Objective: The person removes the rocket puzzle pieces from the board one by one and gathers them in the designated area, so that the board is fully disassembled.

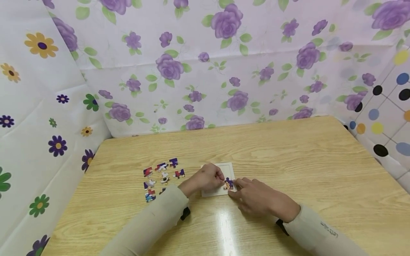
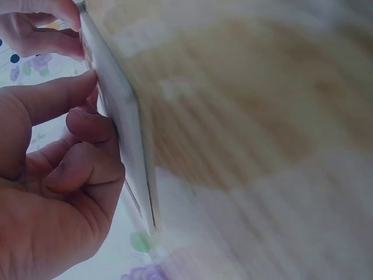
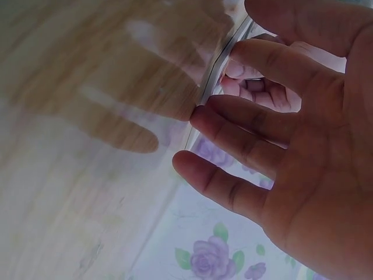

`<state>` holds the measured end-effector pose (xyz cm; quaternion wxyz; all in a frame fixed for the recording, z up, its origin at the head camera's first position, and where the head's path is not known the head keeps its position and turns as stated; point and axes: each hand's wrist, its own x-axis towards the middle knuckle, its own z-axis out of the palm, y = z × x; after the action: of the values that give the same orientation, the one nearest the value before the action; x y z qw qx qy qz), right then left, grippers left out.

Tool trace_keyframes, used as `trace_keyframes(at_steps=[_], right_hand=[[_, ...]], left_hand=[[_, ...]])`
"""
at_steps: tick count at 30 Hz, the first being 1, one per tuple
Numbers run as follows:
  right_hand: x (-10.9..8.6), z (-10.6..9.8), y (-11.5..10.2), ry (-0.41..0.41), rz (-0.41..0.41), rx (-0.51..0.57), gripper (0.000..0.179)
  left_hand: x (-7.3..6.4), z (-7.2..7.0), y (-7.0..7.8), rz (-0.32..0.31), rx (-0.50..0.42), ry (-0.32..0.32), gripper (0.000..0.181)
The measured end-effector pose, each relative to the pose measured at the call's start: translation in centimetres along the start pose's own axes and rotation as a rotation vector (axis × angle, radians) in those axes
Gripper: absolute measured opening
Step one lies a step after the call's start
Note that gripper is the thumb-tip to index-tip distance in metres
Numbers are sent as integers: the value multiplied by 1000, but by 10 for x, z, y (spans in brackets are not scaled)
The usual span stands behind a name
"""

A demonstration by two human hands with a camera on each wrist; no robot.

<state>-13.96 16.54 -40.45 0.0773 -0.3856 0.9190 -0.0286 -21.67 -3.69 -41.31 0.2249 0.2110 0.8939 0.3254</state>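
A small square puzzle tray (image 1: 219, 193) with a pale border lies on the table between the two hands. In its lower right corner is a puzzle piece (image 1: 228, 184), dark purple with an orange and cream picture. My left hand (image 1: 209, 177) reaches over the tray, thumb and forefinger at the piece's left edge, the other fingers curled in the left wrist view (image 2: 70, 157). From the right, my right hand (image 1: 256, 195) steadies the tray's corner with nearly straight fingers (image 3: 245, 140). Its thumb rests by the bottom border.
Left of the tray lie several loose puzzle pieces, among them a red and purple piece (image 1: 179, 173) and a white one (image 1: 164, 177). My left forearm passes close over the lowest pieces. Flowered cloth (image 1: 198, 71) hangs behind the wooden table (image 1: 304, 153).
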Motion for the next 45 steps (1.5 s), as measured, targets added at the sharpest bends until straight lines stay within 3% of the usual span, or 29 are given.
trace_keyframes(at_steps=[14, 26, 34, 45], right_hand=[[-1, 3, 0, 19, -14, 9, 44], [2, 1, -1, 6, -7, 30, 44], [3, 1, 0, 4, 2, 31, 44], [1, 2, 1, 14, 0, 56, 43]], left_hand=[[-3, 1, 0, -8, 9, -5, 9], [-3, 1, -3, 81, 183, 4, 6], [-7, -3, -8, 92, 141, 7, 5], [-13, -9, -14, 27, 124, 18, 4]])
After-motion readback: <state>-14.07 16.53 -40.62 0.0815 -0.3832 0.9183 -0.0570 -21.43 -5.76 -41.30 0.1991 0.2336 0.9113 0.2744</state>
